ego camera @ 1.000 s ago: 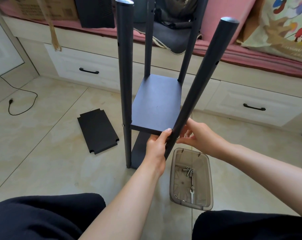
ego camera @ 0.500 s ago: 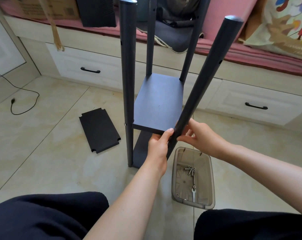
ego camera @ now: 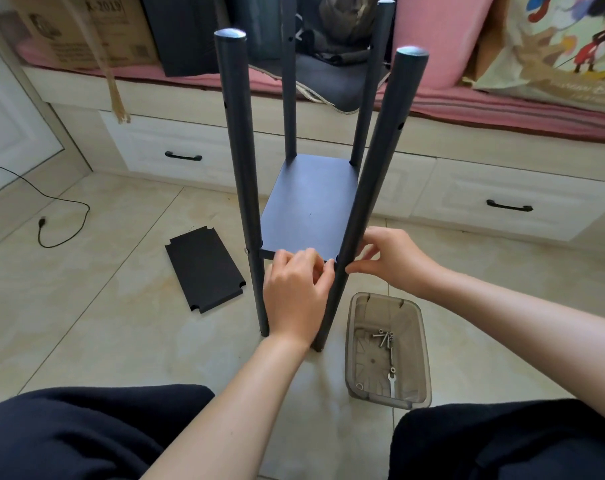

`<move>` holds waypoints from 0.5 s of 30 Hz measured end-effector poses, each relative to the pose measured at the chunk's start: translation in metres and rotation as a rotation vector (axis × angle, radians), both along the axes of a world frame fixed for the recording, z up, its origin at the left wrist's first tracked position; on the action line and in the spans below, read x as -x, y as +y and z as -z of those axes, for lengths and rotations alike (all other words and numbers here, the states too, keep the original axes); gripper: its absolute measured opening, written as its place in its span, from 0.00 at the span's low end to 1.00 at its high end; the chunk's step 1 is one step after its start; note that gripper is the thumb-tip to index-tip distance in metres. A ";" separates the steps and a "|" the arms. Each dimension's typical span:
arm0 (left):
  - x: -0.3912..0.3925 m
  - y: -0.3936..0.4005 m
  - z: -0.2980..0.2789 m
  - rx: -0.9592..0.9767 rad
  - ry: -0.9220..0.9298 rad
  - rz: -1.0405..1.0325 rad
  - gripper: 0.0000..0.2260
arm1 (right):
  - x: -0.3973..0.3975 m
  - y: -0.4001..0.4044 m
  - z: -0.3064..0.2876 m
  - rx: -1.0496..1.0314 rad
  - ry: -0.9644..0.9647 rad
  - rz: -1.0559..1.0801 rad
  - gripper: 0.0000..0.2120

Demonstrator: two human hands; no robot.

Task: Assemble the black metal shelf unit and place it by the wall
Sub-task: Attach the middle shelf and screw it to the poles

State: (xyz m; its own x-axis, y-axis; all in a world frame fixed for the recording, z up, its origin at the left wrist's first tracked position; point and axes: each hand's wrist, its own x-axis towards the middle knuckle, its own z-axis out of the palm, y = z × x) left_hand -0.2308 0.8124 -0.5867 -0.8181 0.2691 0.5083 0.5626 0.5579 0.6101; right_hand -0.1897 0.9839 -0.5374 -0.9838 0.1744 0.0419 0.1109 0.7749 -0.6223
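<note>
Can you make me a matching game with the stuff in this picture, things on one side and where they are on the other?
Things:
1. loose black panel
2. spanner
3. cardboard box
4. black cable

Places:
A. inside the clear plastic tub
B. flat on the floor left of the shelf unit
C. on the floor at the far left
D. up on the pink bench cushion

Pairs: 1-B, 2-A, 3-D, 4-C

The left hand (ego camera: 296, 292) hides the shelf (ego camera: 311, 206) corner just beyond its fingertips. Whether its fingers pinch anything is unclear. Behind the right hand's (ego camera: 389, 259) fingers, the post (ego camera: 370, 188) joint is hidden.
</note>
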 end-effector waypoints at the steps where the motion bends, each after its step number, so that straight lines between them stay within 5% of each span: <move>1: 0.002 0.000 -0.003 0.021 0.103 0.026 0.08 | -0.001 -0.001 -0.002 -0.003 0.000 0.001 0.11; 4: 0.005 0.002 -0.005 0.050 0.195 0.071 0.06 | -0.004 -0.001 -0.006 -0.002 -0.012 -0.010 0.13; 10: 0.014 0.004 0.011 0.458 -0.012 0.197 0.31 | -0.009 0.000 -0.011 0.033 -0.057 0.022 0.13; 15: 0.009 0.008 0.016 0.372 0.042 0.146 0.30 | -0.009 -0.002 -0.013 0.084 -0.017 0.045 0.10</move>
State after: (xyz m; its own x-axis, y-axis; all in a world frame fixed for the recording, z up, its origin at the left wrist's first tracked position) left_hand -0.2394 0.8202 -0.6026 -0.7378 0.5533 0.3866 0.6728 0.6485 0.3561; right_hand -0.1808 0.9818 -0.5248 -0.9753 0.2205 0.0090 0.1552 0.7142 -0.6825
